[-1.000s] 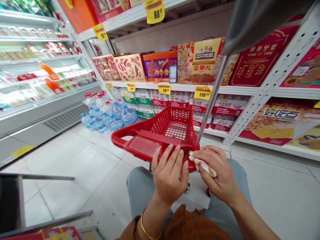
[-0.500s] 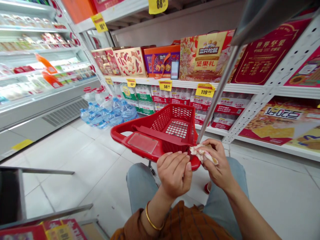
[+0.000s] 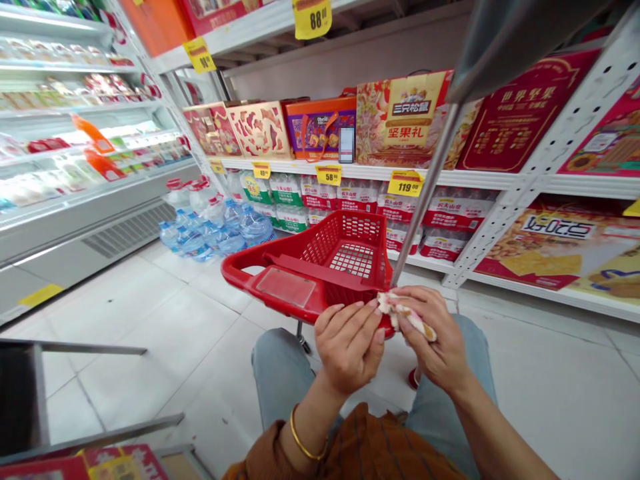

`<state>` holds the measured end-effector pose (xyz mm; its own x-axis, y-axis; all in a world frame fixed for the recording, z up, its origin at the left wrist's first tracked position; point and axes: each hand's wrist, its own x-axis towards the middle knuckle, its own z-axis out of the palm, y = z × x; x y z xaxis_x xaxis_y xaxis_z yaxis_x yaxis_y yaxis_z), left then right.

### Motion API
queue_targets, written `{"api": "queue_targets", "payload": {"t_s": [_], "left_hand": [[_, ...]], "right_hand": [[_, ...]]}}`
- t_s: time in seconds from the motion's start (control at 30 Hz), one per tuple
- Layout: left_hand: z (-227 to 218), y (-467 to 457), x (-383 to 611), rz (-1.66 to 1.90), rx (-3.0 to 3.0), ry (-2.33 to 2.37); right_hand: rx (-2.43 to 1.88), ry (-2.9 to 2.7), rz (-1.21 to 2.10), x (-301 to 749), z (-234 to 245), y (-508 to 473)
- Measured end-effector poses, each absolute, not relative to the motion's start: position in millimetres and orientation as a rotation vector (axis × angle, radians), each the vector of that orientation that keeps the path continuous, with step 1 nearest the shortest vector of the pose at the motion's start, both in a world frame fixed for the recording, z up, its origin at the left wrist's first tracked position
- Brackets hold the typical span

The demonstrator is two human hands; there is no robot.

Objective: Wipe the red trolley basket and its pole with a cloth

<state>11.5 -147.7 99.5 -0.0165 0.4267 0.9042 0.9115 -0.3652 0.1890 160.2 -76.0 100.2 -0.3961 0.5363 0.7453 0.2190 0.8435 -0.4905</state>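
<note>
1. On my feed, the crumpled pink-and-white packet sits between both hands, just above the near corner of the red shopping basket, not resting on it.
2. My right hand is closed in a firm pinch, with thumb and fingers gripping the packet's middle and far end.
3. My left hand is curled, its fingertips pressed against the packet's white end; I cannot tell how tight that hold is.
4. The grip works best with both pinches close together and the soft material kept clear of the basket's rim.
5. The steel pole stands just beyond my right hand, so I keep my knuckles clear of it.
</note>
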Motion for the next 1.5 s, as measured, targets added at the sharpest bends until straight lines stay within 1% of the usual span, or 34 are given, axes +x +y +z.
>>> {"api": "queue_targets", "payload": {"t_s": [0.1, 0.23, 0.43, 0.63, 0.73, 0.87, 1.03, 1.23, 1.5], "left_hand": [[100, -149, 13, -1.389, -1.785, -1.401], [101, -150, 12, -1.413, -1.814, -1.396], [104, -149, 8, -1.422, -1.846, -1.382], [107, -152, 2, -1.444, -1.884, -1.365], [109, -153, -1, -1.446, -1.896, -1.368], [111, -156, -5, -1.466, -1.921, -1.371], [113, -163, -12, -1.521, -1.925, -1.38], [113, -166, -23, -1.612, -1.981, -1.381], [110, -159, -36, -1.682, -2.062, -1.369]], "right_hand": [[-0.457, -2.006, 0.416, 157, 101, -80], [-0.398, -1.956, 0.463, 154, 91, -72], [-0.418, -1.891, 0.469, 155, 73, -59], [-0.464, -1.878, 0.405, 155, 58, -53], [-0.494, -1.847, 0.365, 153, 58, -58], [-0.529, -1.804, 0.357, 146, 68, -79], [-0.383, -1.831, 0.227, 131, 74, -103], [-0.256, -1.77, 0.055, 120, 50, -93], [-0.325, -1.769, -0.058, 125, 31, -70]]}}
